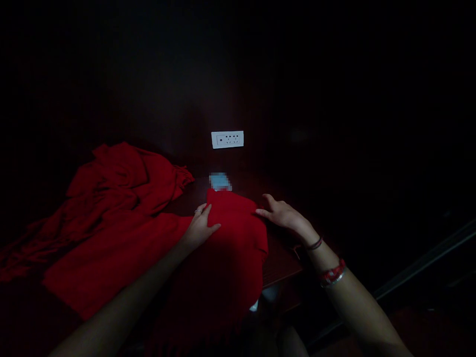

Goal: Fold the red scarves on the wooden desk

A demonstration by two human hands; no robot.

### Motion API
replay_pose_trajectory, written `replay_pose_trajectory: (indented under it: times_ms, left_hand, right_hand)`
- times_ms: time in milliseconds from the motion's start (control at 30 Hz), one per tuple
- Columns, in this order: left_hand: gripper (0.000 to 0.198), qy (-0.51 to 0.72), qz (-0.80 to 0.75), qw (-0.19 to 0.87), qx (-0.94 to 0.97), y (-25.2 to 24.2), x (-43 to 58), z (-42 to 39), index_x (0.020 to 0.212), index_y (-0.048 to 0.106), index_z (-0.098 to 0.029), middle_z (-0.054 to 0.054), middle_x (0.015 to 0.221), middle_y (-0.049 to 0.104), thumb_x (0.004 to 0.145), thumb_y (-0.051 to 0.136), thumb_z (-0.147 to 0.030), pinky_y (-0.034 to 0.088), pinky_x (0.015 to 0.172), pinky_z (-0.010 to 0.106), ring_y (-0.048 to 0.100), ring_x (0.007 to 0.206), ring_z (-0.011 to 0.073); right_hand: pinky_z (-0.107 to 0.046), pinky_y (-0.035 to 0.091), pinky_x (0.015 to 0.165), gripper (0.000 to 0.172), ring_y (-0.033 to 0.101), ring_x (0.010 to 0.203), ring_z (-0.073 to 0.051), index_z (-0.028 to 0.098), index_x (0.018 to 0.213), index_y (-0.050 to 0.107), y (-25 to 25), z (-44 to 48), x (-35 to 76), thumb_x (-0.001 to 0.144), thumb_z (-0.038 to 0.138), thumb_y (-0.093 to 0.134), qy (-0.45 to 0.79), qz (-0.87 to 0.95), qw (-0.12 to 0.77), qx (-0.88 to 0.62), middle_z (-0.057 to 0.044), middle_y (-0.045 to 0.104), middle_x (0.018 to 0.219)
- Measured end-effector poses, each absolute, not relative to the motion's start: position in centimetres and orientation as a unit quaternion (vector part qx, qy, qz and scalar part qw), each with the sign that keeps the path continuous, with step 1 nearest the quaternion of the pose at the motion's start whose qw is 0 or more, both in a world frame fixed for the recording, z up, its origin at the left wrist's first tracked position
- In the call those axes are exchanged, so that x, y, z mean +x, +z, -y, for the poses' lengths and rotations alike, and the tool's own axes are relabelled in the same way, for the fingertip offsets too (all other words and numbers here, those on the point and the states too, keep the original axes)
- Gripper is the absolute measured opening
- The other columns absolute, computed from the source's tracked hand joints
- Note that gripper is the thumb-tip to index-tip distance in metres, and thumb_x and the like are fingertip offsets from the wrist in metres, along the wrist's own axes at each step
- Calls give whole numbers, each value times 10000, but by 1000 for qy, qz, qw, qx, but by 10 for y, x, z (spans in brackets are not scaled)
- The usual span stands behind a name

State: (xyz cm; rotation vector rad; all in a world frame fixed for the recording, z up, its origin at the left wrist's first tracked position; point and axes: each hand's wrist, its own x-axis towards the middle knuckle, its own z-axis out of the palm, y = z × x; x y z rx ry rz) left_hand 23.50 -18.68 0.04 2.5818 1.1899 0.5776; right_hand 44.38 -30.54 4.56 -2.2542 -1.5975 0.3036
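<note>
A red fringed scarf (234,248) lies spread over the dark wooden surface and hangs past its front edge. My left hand (199,230), with a ring on one finger, rests on the scarf's left part, its thumb apart from the fingers. At the right edge of the cloth, my right hand (282,213) is open, thumb tip touching or very near the fabric. More red fabric (115,183) is bunched at the left, with fringe showing; I cannot tell whether it is the same piece.
A white wall socket (227,139) sits on the dark wall behind. Just beyond the scarf lies a small pale-blue item (219,180), blurred out. The wooden surface (280,265) ends in a front edge at the right. Most surroundings are very dark.
</note>
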Motion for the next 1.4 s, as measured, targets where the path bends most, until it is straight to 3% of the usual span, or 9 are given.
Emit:
replay_pose_trajectory:
  times_ms: [67, 167, 267, 400, 633, 733, 867, 1167, 1400]
  left_hand:
    - [637, 183, -372, 133, 900, 0, 233, 188, 1226, 290, -75, 144, 1282, 242, 681, 495, -333, 247, 966, 306, 287, 1160, 234]
    - [607, 144, -334, 165, 917, -1, 228, 186, 1244, 272, -152, 109, 1321, 179, 709, 451, -376, 256, 953, 356, 268, 1170, 237]
    - [614, 153, -352, 182, 905, 0, 225, 180, 1230, 299, -128, 126, 1316, 191, 693, 470, -372, 242, 958, 361, 253, 1177, 243]
    - [573, 247, -369, 176, 879, 2, 228, 176, 1201, 336, -81, 127, 1270, 295, 683, 481, -279, 219, 979, 291, 278, 1170, 196]
    - [490, 178, -383, 67, 904, -8, 231, 196, 1227, 325, -143, 104, 1351, 87, 760, 376, -283, 279, 941, 344, 207, 1199, 246]
    - [564, 121, -424, 65, 895, -8, 229, 199, 1290, 171, -173, 136, 1353, 83, 789, 317, -386, 288, 909, 398, 209, 1194, 275]
    - [621, 64, -446, 87, 888, -5, 228, 196, 1305, 59, -193, 146, 1341, 153, 788, 262, -471, 230, 930, 404, 169, 1207, 267]
    - [816, 55, -465, 90, 879, -7, 230, 193, 1301, -14, -216, 113, 1338, 183, 671, 252, -660, 185, 928, 465, 141, 1216, 259]
    - [921, 69, -467, 82, 878, -5, 230, 194, 1300, -5, -233, 123, 1348, 133, 582, 272, -739, 162, 922, 500, 85, 1217, 300]
  right_hand:
    - [-319, 393, 702, 737, 540, 854, -249, 172, 1265, 217, 45, 320, 424, 683, 569, 434, 117, 572, 167, -794, -141, 558, 972]
    - [-292, 392, 674, 727, 550, 800, -219, 198, 1268, 191, 37, 323, 405, 669, 411, 544, 113, 564, 177, -799, -103, 571, 920]
    - [-242, 391, 669, 637, 544, 756, -154, 222, 1230, 248, 26, 313, 406, 667, 213, 545, 99, 544, 265, -790, -42, 569, 887]
    - [-218, 390, 700, 512, 510, 775, -111, 226, 1200, 268, 17, 305, 421, 726, 199, 461, 35, 542, 387, -746, -10, 537, 925]
    - [-281, 365, 740, 419, 450, 905, -190, 164, 1135, 400, 22, 339, 414, 733, 255, 475, -83, 535, 208, -815, -112, 448, 1029]
    - [-238, 375, 666, 277, 489, 783, -150, 156, 938, 525, 25, 366, 394, 799, 339, 372, -81, 560, 164, -808, -87, 495, 914]
    - [-226, 361, 565, 372, 506, 689, -144, 153, 753, 568, 22, 389, 369, 754, 483, 394, -35, 531, 85, -843, -83, 524, 836]
    - [-198, 342, 641, 196, 515, 748, -120, 152, 737, 566, 10, 382, 374, 773, 270, 414, 24, 508, 175, -843, -62, 552, 825]
    - [-220, 346, 620, 333, 519, 720, -144, 146, 710, 560, 7, 389, 376, 762, 433, 399, 11, 501, 164, -850, -81, 557, 802]
